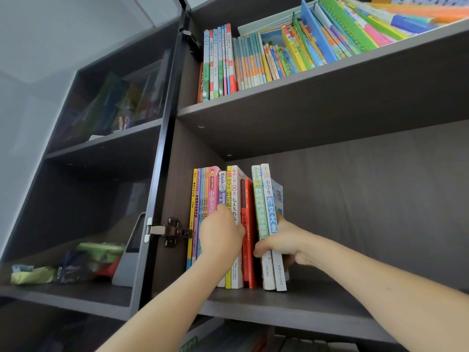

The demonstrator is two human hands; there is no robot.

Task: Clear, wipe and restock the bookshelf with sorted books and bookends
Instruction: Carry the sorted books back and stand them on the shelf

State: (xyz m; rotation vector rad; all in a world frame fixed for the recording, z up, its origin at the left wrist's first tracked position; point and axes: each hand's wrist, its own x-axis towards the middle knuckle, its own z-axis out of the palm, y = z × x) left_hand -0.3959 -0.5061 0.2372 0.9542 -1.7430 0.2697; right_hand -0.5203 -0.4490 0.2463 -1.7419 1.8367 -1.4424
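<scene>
Grey wooden shelf (304, 308) carries upright colourful book row (210, 189). Left hand (220, 235) braces spines at 9 o'clock, finger curl unclear; right hand (279, 240) grips green-and-white spined pair (265, 199) at 3 o'clock, probably closing gap.

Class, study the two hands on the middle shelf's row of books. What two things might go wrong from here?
1. The right hand grips the end books, and no support shows on the shelf beside them. If released, they may topple rightward.
2. The red books stand in the gap between that hand and the left hand, which lies on the spines. They may tip or slide back.
</scene>
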